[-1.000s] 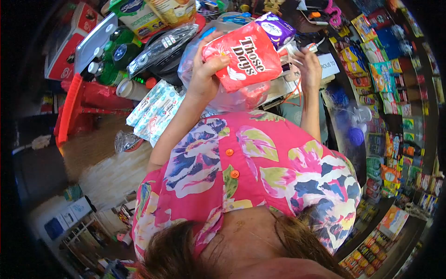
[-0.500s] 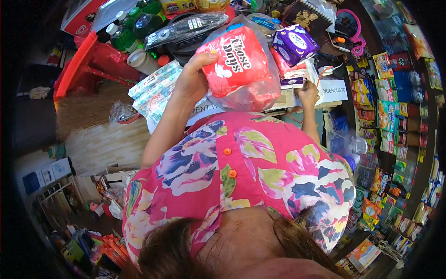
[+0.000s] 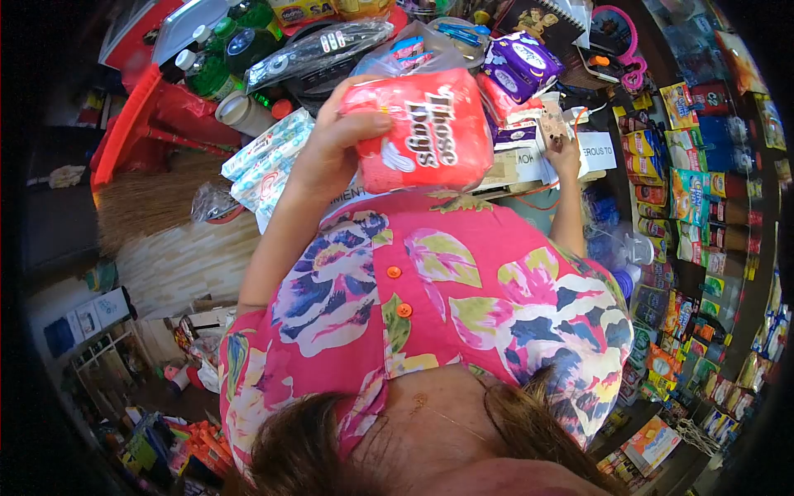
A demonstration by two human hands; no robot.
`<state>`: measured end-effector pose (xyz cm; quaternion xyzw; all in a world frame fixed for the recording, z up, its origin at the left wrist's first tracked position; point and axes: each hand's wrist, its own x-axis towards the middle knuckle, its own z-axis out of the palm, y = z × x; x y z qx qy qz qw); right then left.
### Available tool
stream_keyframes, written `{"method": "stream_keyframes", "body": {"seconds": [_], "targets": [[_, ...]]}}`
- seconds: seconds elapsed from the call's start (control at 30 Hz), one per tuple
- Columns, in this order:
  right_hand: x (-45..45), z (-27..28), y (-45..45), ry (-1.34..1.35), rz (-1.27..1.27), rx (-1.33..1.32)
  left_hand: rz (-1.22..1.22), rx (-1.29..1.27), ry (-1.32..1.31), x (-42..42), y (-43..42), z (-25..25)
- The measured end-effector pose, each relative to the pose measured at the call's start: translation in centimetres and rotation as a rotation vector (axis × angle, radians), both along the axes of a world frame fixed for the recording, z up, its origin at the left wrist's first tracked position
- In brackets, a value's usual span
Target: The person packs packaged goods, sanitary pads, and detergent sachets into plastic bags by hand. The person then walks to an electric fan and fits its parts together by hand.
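Note:
My left hand grips a red pack of Those Days sanitary pads, thumb across its front, holding it up before my chest. Lower right of the purple pack, my right hand is closed at the fingertips by a narrow pale paper strip; what the fingers pinch, I cannot make out. A purple sanitary pad pack lies on other red and purple packs between the hands. Behind the held pack is a clear plastic bag with blue and pink packs inside. Pale green-white packs lie left of my left forearm.
Green bottles and a black item in clear wrap stand or lie at the back left. A red dustpan and a broom are on the left. Hanging sachets line the right. A pink-framed mirror is at the back.
The red pack and my left hand have come slightly lower and nearer, and the plastic bag is now behind the pack. My right hand has shifted slightly right and up.

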<state>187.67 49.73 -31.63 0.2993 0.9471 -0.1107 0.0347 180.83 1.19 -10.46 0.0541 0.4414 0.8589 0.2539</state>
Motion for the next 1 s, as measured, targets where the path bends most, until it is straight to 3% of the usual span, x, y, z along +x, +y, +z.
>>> {"method": "stream_keyframes", "body": {"seconds": [0.1,0.17,0.27,0.37,0.57,0.6,0.63,0.73,0.87,0.9,1.0], "targets": [[-1.4,2.9,-1.6,0.545,-0.054,-0.817,-0.126,-0.135,0.089,-0.7,2.0,0.7],[-0.4,14.7,-11.4,0.674,0.133,-1.233,-0.225,-0.242,0.187,-1.3,4.2,0.9],[0.5,19.1,-17.4,0.823,0.621,-1.463,-0.242,-0.288,0.371,-1.8,8.9,0.4],[1.3,18.8,-18.0,0.93,0.427,-1.472,-0.292,-0.309,0.502,-1.9,12.8,-0.2],[0.6,12.5,-8.8,1.336,-0.347,-1.601,0.233,-0.591,1.202,-2.8,10.2,-0.1],[-0.3,8.3,-4.5,1.44,-0.379,-1.536,0.311,-0.658,1.248,-3.2,8.5,-0.6],[-0.8,5.8,-2.6,1.449,-0.381,-1.308,0.393,-0.726,1.291,-3.4,6.9,-1.2],[-2.9,3.5,-3.0,1.463,-0.547,-1.119,0.332,-0.888,1.096,-3.0,3.1,-3.2],[-5.4,2.4,-5.6,1.403,-0.666,-0.965,0.115,-1.14,1.119,-1.3,1.9,-5.7],[-5.4,4.3,-7.8,1.372,-0.674,-0.983,0.084,-1.177,1.155,-0.8,2.0,-6.1],[-4.6,2.5,-7.3,1.365,-0.497,-1.012,-0.054,-1.273,1.222,0.3,2.4,-7.0]]}}
